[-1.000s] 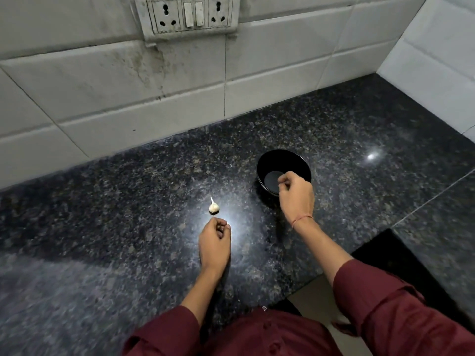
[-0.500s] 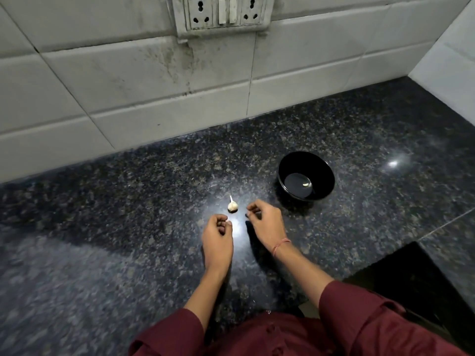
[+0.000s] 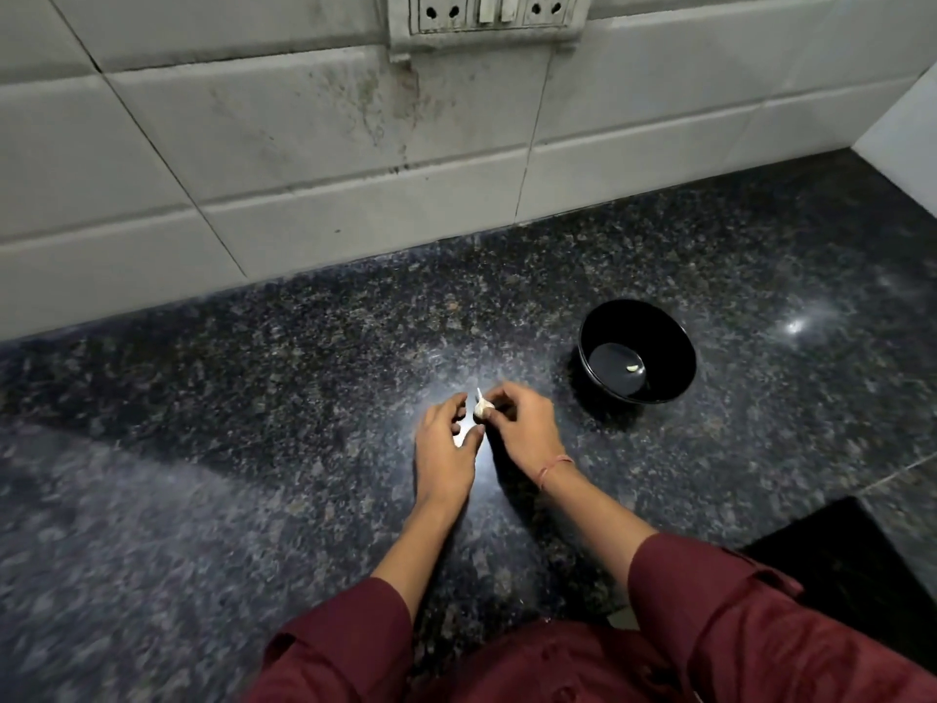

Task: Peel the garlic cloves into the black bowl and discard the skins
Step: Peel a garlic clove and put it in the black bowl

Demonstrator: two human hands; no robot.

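I count one garlic bulb [image 3: 482, 408] and one black bowl [image 3: 670, 347], both over the one tabletop [image 3: 304, 372]. In the bowl lies a single peeled clove [image 3: 633, 368]. My grips number two: the left grip [image 3: 446, 446] and the right grip [image 3: 525, 428]. There are two maroon sleeves and one thread band [image 3: 553, 466], on my right wrist. The wall carries one switch plate [image 3: 487, 17], with two sockets showing.

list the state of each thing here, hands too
garlic, skin on, pinched by the right hand
right hand, pinching the garlic
left hand, fingers loosely curved beside the garlic, contact unclear
black bowl, upright, one peeled clove inside
wall sockets, nothing plugged in
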